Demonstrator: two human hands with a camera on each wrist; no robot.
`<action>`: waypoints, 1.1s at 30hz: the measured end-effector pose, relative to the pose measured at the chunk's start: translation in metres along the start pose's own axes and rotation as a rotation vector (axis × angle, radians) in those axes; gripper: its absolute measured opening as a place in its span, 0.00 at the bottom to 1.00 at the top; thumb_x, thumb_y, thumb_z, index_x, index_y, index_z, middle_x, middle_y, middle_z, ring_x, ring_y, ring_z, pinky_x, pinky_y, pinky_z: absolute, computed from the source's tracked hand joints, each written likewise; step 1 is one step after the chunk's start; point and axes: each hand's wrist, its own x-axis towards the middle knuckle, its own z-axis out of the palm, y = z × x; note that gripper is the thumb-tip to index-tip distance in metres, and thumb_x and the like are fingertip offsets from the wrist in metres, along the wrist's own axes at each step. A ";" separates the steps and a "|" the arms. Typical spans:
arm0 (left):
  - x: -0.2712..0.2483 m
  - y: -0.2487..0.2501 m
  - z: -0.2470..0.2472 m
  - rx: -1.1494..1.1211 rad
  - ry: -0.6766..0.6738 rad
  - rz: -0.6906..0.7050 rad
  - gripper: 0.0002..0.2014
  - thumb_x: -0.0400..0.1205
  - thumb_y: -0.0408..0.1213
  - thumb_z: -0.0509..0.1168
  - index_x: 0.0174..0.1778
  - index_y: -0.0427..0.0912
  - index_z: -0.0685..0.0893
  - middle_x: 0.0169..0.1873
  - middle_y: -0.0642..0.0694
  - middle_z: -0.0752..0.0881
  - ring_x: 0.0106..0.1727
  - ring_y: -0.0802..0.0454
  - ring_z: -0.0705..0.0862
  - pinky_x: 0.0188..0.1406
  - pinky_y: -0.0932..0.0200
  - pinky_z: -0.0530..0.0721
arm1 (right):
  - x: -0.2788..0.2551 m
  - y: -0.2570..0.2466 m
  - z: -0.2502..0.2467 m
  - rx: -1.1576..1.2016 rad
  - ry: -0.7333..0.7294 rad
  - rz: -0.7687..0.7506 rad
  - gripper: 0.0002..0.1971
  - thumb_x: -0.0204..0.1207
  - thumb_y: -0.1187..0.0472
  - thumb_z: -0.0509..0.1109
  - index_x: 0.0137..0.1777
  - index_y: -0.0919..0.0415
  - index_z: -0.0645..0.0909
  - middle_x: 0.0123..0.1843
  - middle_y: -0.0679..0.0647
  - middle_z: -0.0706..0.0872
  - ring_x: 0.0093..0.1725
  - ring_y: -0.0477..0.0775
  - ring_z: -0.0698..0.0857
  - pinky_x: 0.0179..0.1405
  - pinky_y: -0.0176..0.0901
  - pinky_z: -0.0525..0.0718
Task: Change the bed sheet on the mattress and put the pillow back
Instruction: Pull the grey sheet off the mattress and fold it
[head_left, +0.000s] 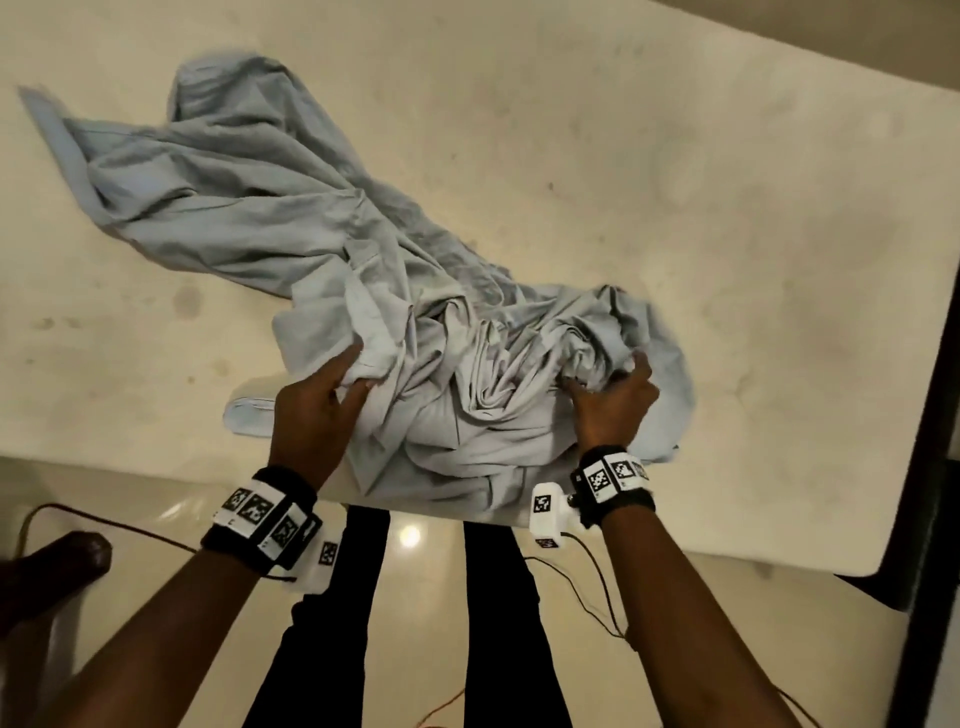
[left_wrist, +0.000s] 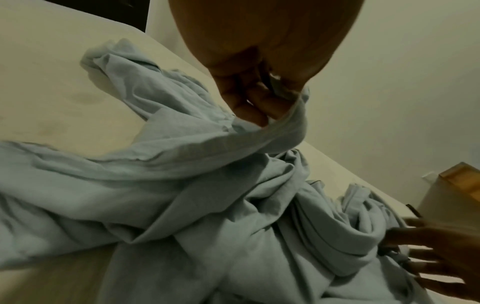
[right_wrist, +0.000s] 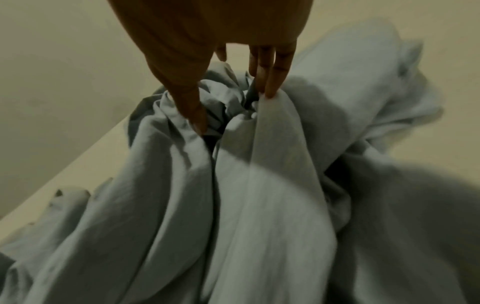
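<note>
Glossy pale floor tiles (head_left: 415, 535) fill the bottom of the head view, with my dark trouser legs (head_left: 332, 597) standing on them and thin cables (head_left: 582, 571) trailing from the tagged wristbands (head_left: 265, 512). At the lower left edge a dark rounded shape shows that I cannot identify.

Just above, at the near edge of the bare cream mattress (head_left: 675, 182), my left hand (head_left: 317, 400) grips a fold of the pale blue-grey bed sheet (head_left: 249, 208); the left wrist view shows its fingers (left_wrist: 249, 102) curled round a hemmed edge lifted off the bed. My right hand (head_left: 613, 395), at centre right, digs into the crumpled heap: in the right wrist view, thumb (right_wrist: 192, 111) and fingertips (right_wrist: 270, 86) press into folds with a bunch of cloth between them, half closed on it.

From my hands the sheet lies bunched, then stretches diagonally toward the upper left of the frame, flattening out over the stained mattress. A dark bed frame (head_left: 930, 467) runs down the right edge. I see no pillow.
</note>
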 end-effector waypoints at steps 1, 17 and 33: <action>0.000 0.008 0.005 -0.017 0.001 0.041 0.15 0.86 0.42 0.67 0.67 0.42 0.88 0.45 0.43 0.92 0.44 0.46 0.89 0.44 0.64 0.79 | 0.010 0.000 0.002 -0.068 -0.020 -0.101 0.48 0.61 0.54 0.88 0.81 0.57 0.68 0.74 0.65 0.72 0.70 0.57 0.72 0.65 0.45 0.73; 0.045 0.103 0.028 -0.332 -0.004 -0.065 0.14 0.88 0.49 0.62 0.55 0.43 0.87 0.46 0.46 0.90 0.50 0.48 0.87 0.51 0.56 0.82 | 0.117 -0.129 -0.194 0.780 0.074 0.262 0.22 0.72 0.37 0.65 0.48 0.56 0.86 0.40 0.51 0.91 0.43 0.54 0.90 0.50 0.55 0.89; -0.002 0.069 0.115 0.337 -0.686 0.172 0.58 0.62 0.68 0.79 0.86 0.51 0.64 0.75 0.48 0.78 0.65 0.43 0.85 0.57 0.48 0.86 | 0.051 0.124 -0.047 0.074 -0.256 0.822 0.45 0.61 0.56 0.85 0.76 0.68 0.70 0.74 0.69 0.77 0.68 0.69 0.81 0.66 0.56 0.83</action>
